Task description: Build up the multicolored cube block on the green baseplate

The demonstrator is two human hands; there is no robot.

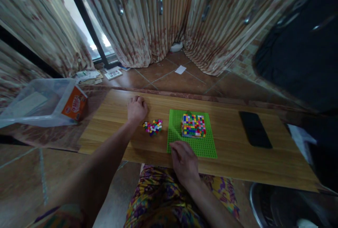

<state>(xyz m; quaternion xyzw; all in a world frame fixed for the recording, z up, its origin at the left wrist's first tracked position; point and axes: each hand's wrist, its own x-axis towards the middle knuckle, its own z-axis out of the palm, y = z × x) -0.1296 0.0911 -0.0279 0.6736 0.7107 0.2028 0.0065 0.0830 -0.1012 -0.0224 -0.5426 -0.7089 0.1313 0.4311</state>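
A green baseplate [200, 145] lies on a wooden board [232, 157]. On it stands a square block [193, 125] built of many-coloured small bricks. A small heap of loose coloured bricks [153, 127] lies just left of the plate. My left hand [136, 110] rests on the board beside that heap, fingers curled under in a loose fist. My right hand [185, 161] lies at the plate's near left corner, knuckles up, fingers bent down onto the plate's edge. What either hand holds, if anything, is hidden.
A black phone [255, 128] lies on the board's right part. A clear plastic tub [31, 103] with an orange box [75, 104] sits at the left. Papers [89, 76] lie on the tiled floor by striped curtains. A metal bowl [266, 205] is at lower right.
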